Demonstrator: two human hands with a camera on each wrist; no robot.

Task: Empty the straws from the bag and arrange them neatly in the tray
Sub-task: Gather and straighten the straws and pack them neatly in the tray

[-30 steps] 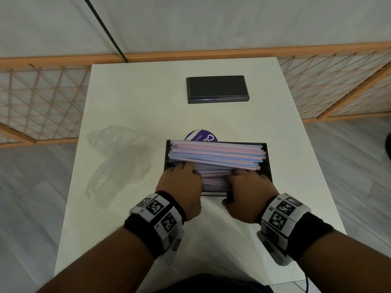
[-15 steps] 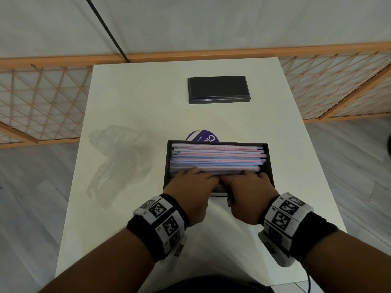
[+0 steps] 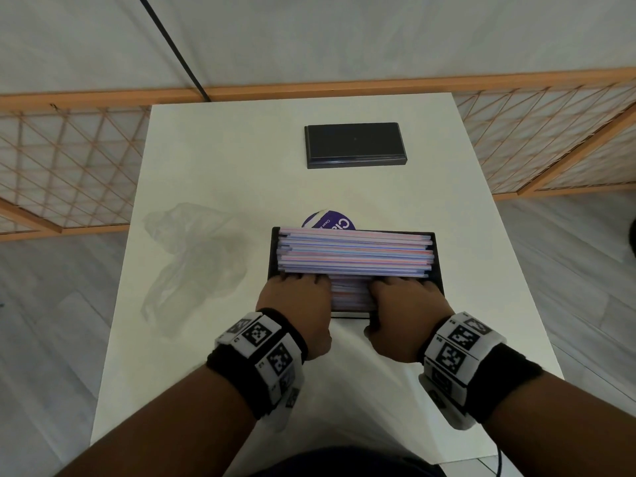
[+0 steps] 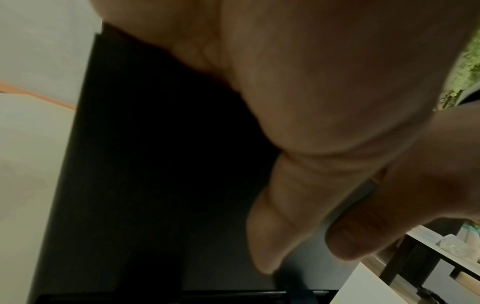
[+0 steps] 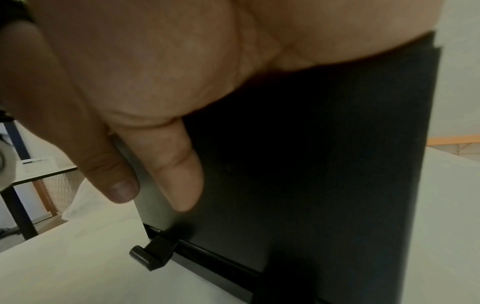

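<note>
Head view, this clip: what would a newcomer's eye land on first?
The stack of pastel straws filling the black tray at the table's centre draws the eye first, with the left hand and right hand on its near side, fingers over the straws. Next come the crumpled clear bag lying to the tray's left and the black lid lying farther back.

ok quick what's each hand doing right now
left hand: fingers curled onto the straws in the tray, pressing them.
right hand: same, curled onto the straws.
</note>
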